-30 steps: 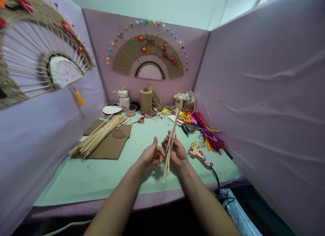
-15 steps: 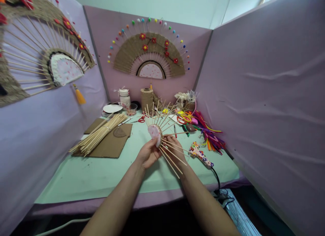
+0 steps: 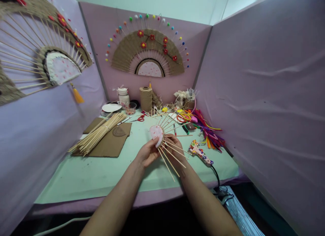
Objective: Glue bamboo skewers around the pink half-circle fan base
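Note:
Between my hands is a small unfinished fan [image 3: 156, 131]: a half-round base in pink-spotted white cloth, with thin wooden sticks spreading from its curved edge to the right. My left hand [image 3: 148, 153] pinches the lower end of the base, thumb on the cloth. Behind the sticks, my right hand [image 3: 175, 148] has its fingers curled at the base's curved edge; the sticks partly cover it. To the right of that hand lies a colourfully patterned glue gun [image 3: 200, 153], its black cord running off the table edge.
A bundle of sticks [image 3: 101, 132] rests on brown cardboard [image 3: 111, 149] at left. Red scissors [image 3: 140, 118], a twine spool [image 3: 146, 99] and a white bottle [image 3: 123, 96] stand or lie behind. Pipe cleaners [image 3: 208, 132] fill the right. Finished fans [image 3: 149, 48] hang on the partitions.
The fan has turned a little in my hands, its base tipping and its sticks swinging clockwise, toward the right and down. Both hands keep their hold. The camera view has shifted slightly.

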